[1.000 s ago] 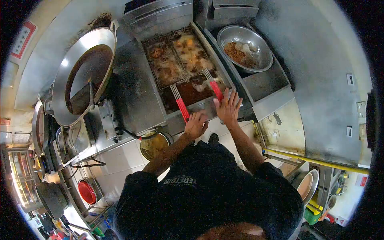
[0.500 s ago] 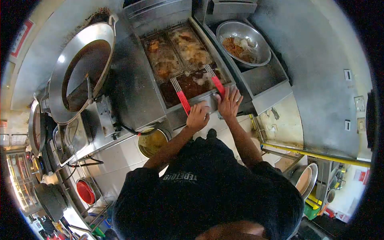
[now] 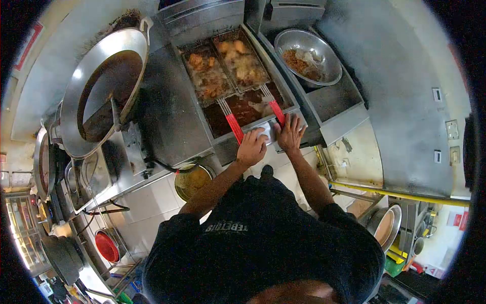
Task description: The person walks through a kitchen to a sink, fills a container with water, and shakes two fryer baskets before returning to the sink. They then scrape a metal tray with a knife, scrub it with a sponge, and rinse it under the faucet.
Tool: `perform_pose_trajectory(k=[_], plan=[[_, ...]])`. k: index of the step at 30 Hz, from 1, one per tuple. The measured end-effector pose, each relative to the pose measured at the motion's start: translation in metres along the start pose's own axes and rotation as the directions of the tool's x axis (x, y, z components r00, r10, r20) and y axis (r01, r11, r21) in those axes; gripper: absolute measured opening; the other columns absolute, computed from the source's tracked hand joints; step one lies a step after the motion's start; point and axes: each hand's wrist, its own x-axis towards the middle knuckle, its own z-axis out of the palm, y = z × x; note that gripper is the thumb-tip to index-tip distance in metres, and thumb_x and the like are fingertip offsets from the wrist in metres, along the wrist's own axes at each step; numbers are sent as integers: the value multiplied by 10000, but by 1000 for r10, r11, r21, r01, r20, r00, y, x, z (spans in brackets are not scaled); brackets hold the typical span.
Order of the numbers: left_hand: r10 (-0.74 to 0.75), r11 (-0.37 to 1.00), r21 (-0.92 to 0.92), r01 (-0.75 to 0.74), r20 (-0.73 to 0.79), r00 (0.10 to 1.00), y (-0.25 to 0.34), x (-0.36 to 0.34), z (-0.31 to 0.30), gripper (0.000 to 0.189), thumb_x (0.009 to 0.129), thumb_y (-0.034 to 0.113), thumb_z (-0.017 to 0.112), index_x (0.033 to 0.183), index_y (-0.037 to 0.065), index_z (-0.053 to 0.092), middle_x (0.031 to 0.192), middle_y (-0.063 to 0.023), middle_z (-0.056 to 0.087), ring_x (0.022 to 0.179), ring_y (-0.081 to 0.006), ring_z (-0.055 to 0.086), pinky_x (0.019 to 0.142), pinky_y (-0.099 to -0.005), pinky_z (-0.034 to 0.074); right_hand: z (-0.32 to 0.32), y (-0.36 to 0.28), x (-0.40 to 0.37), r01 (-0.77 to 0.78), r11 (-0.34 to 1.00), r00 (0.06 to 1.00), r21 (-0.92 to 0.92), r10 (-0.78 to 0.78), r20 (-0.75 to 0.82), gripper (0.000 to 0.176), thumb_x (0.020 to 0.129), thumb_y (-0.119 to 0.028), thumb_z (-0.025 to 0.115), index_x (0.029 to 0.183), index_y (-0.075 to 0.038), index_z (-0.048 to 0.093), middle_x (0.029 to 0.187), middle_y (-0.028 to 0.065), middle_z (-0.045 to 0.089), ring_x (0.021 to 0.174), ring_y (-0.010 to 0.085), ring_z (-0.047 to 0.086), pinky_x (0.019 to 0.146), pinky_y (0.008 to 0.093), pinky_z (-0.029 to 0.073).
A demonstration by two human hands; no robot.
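Two wire fryer baskets with browning fried pieces, the left basket (image 3: 205,73) and the right basket (image 3: 242,58), sit side by side in the bubbling oil (image 3: 248,109). Their handles, one red handle on the left (image 3: 234,127) and another on the right (image 3: 277,111), reach toward me over the fryer's front edge. My left hand (image 3: 251,148) is at the end of the left handle, fingers curled, its grip partly hidden. On the right handle's end lies my right hand (image 3: 290,134), fingers stretched out. Between them shows a bright white patch I cannot make out.
A large wok of dark oil (image 3: 109,91) stands at left. Right of the fryer, a steel bowl (image 3: 308,55) holds brown crumbs. A pot (image 3: 193,181) is on the floor below the counter, and a yellow pipe (image 3: 400,196) runs along the right wall.
The fried pieces and basket rims show more clearly above the oil. My right hand has shifted slightly down onto its handle; a white patch now shows between my hands.
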Motion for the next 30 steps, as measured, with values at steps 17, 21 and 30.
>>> perform_pose_trajectory(k=[17,21,30], plan=[[-37,993,-113,23,-131,991,7,35,-35,213,670,23,592,858,88,516,1055,-99,451,953,-312,456,796,-402,386,-18,-5,11,-133,991,988,-29,135,70,597,860,-513,338,1262,-74,373,1338,241,272,1258,390,220,968,611,114],[-47,976,-217,11,-160,986,37,68,-79,189,678,32,602,850,72,533,1041,-114,478,945,-313,464,800,-392,382,-99,-21,33,-164,974,974,155,185,-131,560,867,-479,358,1255,-77,390,1337,232,283,1265,367,221,983,583,131],[126,784,-621,-5,152,980,120,69,-28,139,770,98,563,876,10,544,993,-141,517,975,-256,491,833,-369,391,-131,29,-75,-628,716,726,304,680,-102,484,843,-466,425,1107,-65,486,1210,247,380,1108,397,382,924,530,275]])
